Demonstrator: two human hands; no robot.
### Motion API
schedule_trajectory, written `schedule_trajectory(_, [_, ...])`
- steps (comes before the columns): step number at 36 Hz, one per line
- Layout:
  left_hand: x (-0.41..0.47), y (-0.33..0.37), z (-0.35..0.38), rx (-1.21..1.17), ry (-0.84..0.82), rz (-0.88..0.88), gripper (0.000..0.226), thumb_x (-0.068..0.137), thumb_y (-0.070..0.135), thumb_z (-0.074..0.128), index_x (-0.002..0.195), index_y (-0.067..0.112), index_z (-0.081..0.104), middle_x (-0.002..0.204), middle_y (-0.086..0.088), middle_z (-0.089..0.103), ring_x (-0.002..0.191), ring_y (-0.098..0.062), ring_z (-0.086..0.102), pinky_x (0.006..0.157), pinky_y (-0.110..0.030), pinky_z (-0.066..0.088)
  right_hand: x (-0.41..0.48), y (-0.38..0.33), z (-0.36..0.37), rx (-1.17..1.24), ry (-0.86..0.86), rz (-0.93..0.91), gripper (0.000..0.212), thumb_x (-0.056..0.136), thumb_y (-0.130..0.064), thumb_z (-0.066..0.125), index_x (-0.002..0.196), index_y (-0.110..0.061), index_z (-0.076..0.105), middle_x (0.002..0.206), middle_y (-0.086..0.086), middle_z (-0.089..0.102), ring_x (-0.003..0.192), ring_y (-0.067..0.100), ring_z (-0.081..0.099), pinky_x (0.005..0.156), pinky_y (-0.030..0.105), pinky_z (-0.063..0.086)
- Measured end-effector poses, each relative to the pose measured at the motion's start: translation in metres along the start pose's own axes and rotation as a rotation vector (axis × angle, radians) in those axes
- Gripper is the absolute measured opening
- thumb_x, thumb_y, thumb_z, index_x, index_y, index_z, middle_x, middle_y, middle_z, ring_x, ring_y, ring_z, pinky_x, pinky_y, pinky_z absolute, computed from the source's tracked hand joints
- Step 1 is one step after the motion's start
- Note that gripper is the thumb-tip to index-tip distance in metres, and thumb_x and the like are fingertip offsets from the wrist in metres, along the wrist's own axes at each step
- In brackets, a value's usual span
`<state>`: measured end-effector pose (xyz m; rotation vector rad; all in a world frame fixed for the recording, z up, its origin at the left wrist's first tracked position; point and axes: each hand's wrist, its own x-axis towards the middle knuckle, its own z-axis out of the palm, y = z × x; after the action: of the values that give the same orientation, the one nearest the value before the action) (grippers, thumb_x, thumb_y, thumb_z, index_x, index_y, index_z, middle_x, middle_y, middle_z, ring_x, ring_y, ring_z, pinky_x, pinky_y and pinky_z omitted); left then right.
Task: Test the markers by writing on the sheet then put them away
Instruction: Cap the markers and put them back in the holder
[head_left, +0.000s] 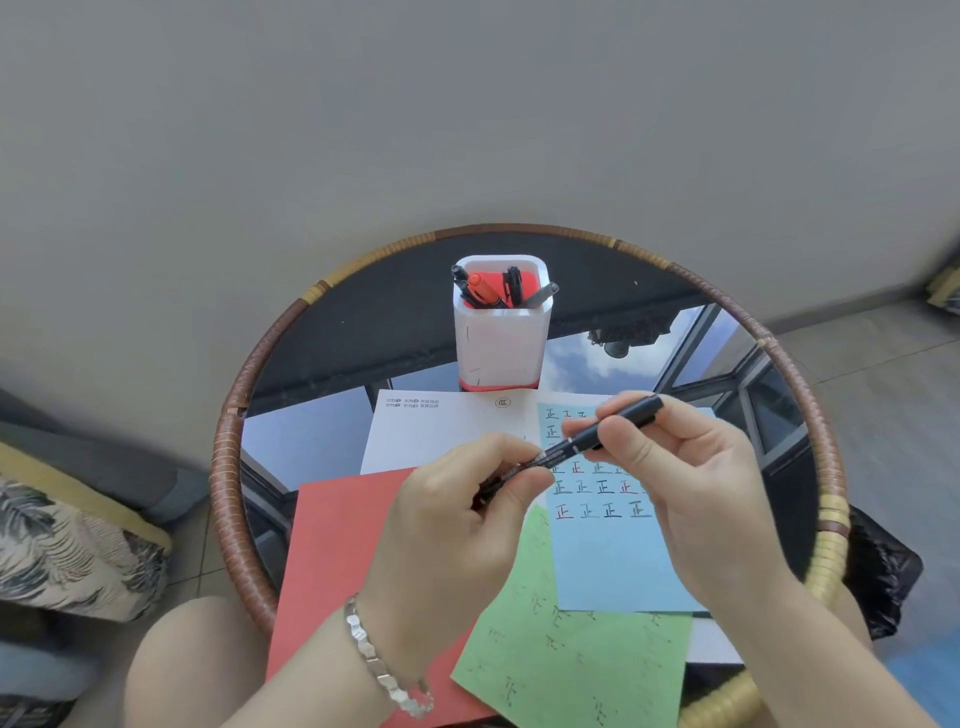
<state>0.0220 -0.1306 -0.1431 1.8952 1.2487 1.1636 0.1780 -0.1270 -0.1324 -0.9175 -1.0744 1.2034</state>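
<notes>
Silver bracelet (387, 670) at the wrist, a person's left grip (457, 514) curls round the lower end of a black marker (587, 439), thumb and forefinger pinching it, while the right grip (691, 483) pinches the upper barrel between thumb and fingertips. The marker hangs slantwise above the blue sheet (613, 561), clear of the paper. That sheet carries rows of test characters in black, red and blue across its upper part; its lower part is bare. It overlaps a green sheet (571, 660), a red sheet (343, 545) and a white sheet (441, 431) on the round glass tabletop (311, 431). At the far side stands the white holder (498, 343), with other markers (480, 286) upright in it.

Both grips on one marker suggest the cap is being worked, though whether coming off or going on cannot be told. If off, the next move calls for a straight pull along the barrel, then writing on the bare blue area. If on, a firm push home, then a reach over the sheets to the holder.
</notes>
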Motion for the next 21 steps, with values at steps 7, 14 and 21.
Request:
schedule_trajectory(7, [0.016, 0.011, -0.010, -0.652, -0.277, -0.546, 0.017, 0.068, 0.011, 0.071, 0.057, 0.019, 0.061, 0.048, 0.001, 0.048, 0.034, -0.006, 0.028, 0.036, -0.011, 0.020, 0.009, -0.007, -0.006, -0.038, -0.090, -0.053, 0.030, 0.055, -0.044, 0.077, 0.072, -0.021, 0.072, 0.070, 0.002, 0.075, 0.074, 0.016, 0.072, 0.071, 0.021, 0.054])
schedule_trajectory(14, [0.026, 0.007, -0.017, -0.890, -0.524, -0.784, 0.012, 0.073, 0.024, 0.060, 0.061, 0.022, 0.063, 0.047, 0.006, 0.043, 0.035, -0.003, 0.022, 0.032, -0.009, 0.016, 0.020, -0.002, -0.003, 0.028, -0.147, -0.025, 0.035, 0.053, -0.050, 0.080, 0.072, -0.022, 0.072, 0.069, 0.001, 0.073, 0.072, 0.015, 0.070, 0.070, 0.023, 0.054])
schedule_trajectory(21, [0.048, -0.013, -0.015, -0.185, -0.144, -0.337, 0.011, 0.086, 0.018, 0.059, 0.078, 0.021, 0.066, 0.064, 0.014, 0.065, 0.057, -0.003, 0.054, 0.055, -0.011, 0.041, 0.027, 0.007, 0.004, -0.084, 0.049, 0.077, 0.012, 0.078, -0.010, 0.061, 0.071, -0.017, 0.065, 0.072, 0.001, 0.074, 0.068, 0.014, 0.071, 0.062, 0.020, 0.055])
